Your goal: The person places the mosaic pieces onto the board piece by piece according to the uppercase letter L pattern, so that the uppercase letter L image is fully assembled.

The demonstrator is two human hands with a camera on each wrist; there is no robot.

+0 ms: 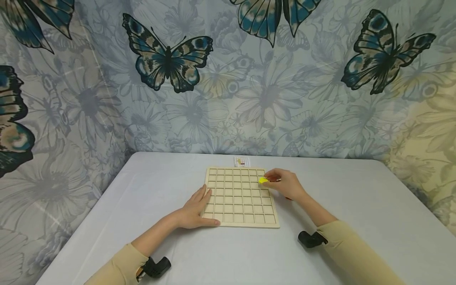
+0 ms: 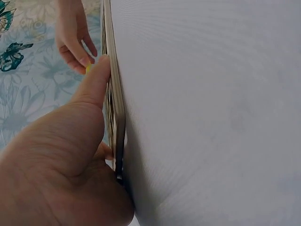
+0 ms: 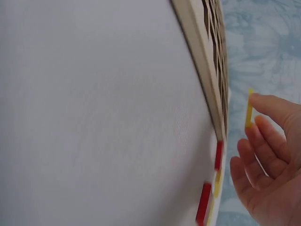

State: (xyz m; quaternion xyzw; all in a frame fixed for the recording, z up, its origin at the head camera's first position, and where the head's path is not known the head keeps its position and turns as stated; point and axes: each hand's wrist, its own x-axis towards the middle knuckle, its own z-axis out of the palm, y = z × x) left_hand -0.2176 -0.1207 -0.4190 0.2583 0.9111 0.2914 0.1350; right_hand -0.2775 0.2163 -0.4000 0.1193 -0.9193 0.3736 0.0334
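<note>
yellow piece [image 1: 263, 180] is pinched in the grip of the right hand [image 1: 288, 185], between thumb and forefinger, and held over the far right part of the grid board [image 1: 238, 192]; the right wrist view shows it raised apart from the board. the other fingers of that hand are bent loosely below the piece. the board is pale, wooden-looking and marked off in squares, and lies flat on the white surface [image 1: 160, 174]. the left hand [image 1: 194, 209] is spread wide at the board's near left corner, its thumb along the near edge and its fingers at the left edge.

two red pieces [image 3: 203, 205] lie on the surface to the right of the board, one close to its edge, with blurred yellow strips [image 3: 217, 183] beside them. a small printed card [image 1: 242, 162] lies just past the board's far edge. both arms wear beige sleeves [image 1: 360, 253], with a black device [image 1: 156, 267] at each wrist. behind the surface hangs a floral backdrop [image 1: 267, 97] with large blue butterflies [image 1: 167, 59].
</note>
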